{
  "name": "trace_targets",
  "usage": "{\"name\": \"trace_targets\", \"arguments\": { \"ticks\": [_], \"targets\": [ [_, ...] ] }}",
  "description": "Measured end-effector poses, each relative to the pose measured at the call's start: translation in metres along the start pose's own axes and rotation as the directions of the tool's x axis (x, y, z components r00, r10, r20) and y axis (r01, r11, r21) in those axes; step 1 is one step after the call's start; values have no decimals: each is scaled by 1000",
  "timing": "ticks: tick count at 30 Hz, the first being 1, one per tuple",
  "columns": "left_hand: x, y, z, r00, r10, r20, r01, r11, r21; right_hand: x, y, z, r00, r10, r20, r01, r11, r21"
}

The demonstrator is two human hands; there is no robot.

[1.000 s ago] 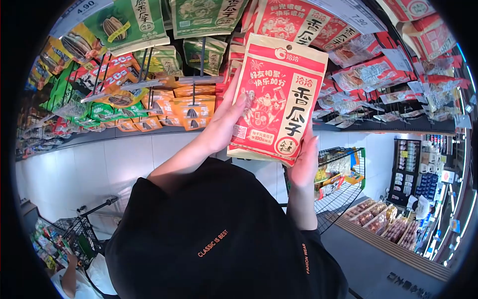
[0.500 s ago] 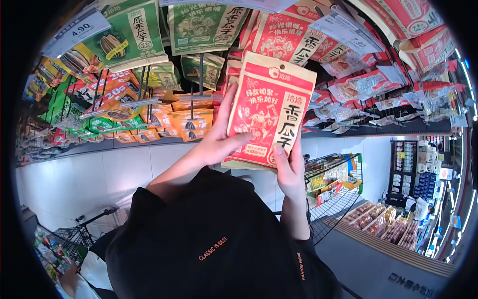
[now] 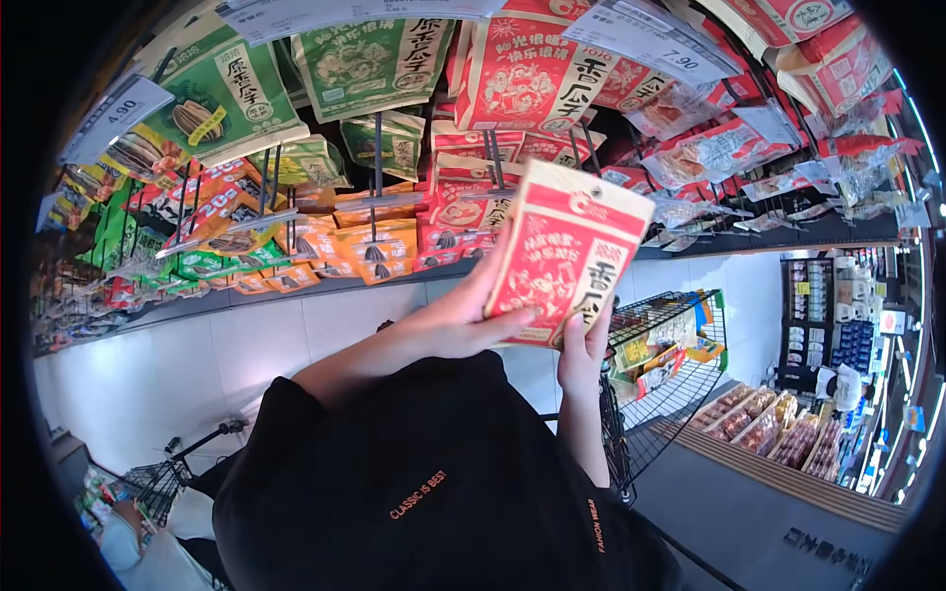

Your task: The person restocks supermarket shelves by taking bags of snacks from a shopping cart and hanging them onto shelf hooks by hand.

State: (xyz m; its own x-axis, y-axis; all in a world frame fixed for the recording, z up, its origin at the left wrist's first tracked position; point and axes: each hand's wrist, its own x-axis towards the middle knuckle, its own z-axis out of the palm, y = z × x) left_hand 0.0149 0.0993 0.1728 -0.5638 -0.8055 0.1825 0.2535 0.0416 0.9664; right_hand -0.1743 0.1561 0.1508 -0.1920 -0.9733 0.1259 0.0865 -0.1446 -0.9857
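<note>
Red rectangular packet [image 3: 560,258] in hands [image 3: 461,317]

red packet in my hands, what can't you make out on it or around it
All in the head view:
Back of the red packet: turned away
Fingers of the left hand: partly behind the packet
Lower front print: partly under both thumbs, blurred
Fine print on the 7.90 label: too small
Person at lower left: cut off by dark lens edge

Held packet [image 3: 567,258] red and cream, black characters; hanging packet [image 3: 219,94] green and cream; sleeve-lettered shirt [image 3: 394,473] black, orange print.
</note>
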Motion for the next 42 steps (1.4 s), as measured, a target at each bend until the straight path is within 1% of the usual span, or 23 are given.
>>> {"name": "trace_targets", "arguments": {
  "ticks": [1, 2, 3, 6, 7, 10, 11, 12, 14, 15, 19, 21, 23, 24, 25, 27, 28, 30, 31, 34, 37, 40, 42],
  "targets": [
    [0, -3, 1, 993, 109, 49, -119, 951, 286, -6, 6, -7, 998, 13, -54, -12, 1000, 14],
    [1, -7, 3, 972, 198, 130, -236, 808, 540, -12, 20, -24, 996, 73, -53, -68, 993, 96],
    [1, -17, 8, 982, 130, 141, -175, 906, 386, -18, 34, -42, 994, 107, -20, -105, 990, 95],
    [-1, -48, 24, 955, 290, 57, -295, 926, 235, -25, 42, -60, 977, 212, 20, -212, 977, 36],
    [3, -63, 35, 951, 301, -77, -296, 953, 62, -27, 42, -61, 969, 246, 20, -246, 969, 9],
    [17, -82, 37, 943, 65, -327, -107, 988, -110, -21, 49, -56, 965, 263, 26, -262, 965, -13],
    [29, -85, 39, 913, 65, -402, -147, 973, -176, -18, 57, -59, 955, 296, 31, -295, 955, -26],
    [37, -83, 38, 900, -9, -437, -73, 983, -170, -14, 64, -61, 953, 301, 41, -299, 953, -56],
    [56, -102, 30, 901, -184, -394, 33, 932, -361, -4, 73, -65, 948, 319, 17, -315, 941, -121],
    [61, -110, 26, 910, -228, -347, 117, 942, -314, 1, 83, -70, 939, 343, -2, -341, 934, -105],
    [87, -150, 29, 833, -324, -449, 230, 940, -252, 25, 111, -85, 889, 451, -75, -455, 889, -48],
    [98, -161, 35, 833, -271, -483, 190, 959, -210, 36, 116, -89, 857, 510, -75, -514, 854, -73],
    [109, -170, 40, 826, -230, -515, 164, 972, -171, 44, 122, -88, 840, 521, -152, -540, 829, -145],
    [114, -171, 42, 805, -245, -540, 143, 964, -223, 47, 122, -86, 828, 527, -192, -557, 811, -176],
    [120, -170, 44, 784, -259, -565, 120, 955, -272, 58, 86, -72, 677, 709, -199, -736, 663, -140],
    [129, -166, 48, 753, -282, -594, 47, 924, -379, 69, 94, -81, 595, 788, -155, -799, 601, -14],
    [132, -157, 50, 777, -260, -574, 12, 917, -399, 77, 99, -84, 576, 809, -120, -808, 585, 67],
    [138, -144, 52, 819, -208, -534, -62, 895, -443, 90, 96, -89, 617, 785, -50, -780, 619, 97],
    [141, -155, 48, 822, -128, -554, -62, 948, -311, 97, 92, -91, 658, 753, -7, -750, 655, 93],
    [143, -168, 46, 788, -39, -614, -153, 954, -257, 116, 93, -99, 763, 644, 43, -645, 764, 11],
    [145, -166, 45, 758, 22, -652, -151, 978, -142, 135, 104, -104, 844, 535, 23, -530, 841, -104],
    [154, -162, 39, 767, 52, -639, -175, 976, -131, 154, 99, -107, 866, 473, 161, -469, 881, -63],
    [159, -171, 33, 740, 57, -671, -110, 993, -37, 162, 98, -103, 899, 409, 155, -410, 912, -29]
  ]
}}
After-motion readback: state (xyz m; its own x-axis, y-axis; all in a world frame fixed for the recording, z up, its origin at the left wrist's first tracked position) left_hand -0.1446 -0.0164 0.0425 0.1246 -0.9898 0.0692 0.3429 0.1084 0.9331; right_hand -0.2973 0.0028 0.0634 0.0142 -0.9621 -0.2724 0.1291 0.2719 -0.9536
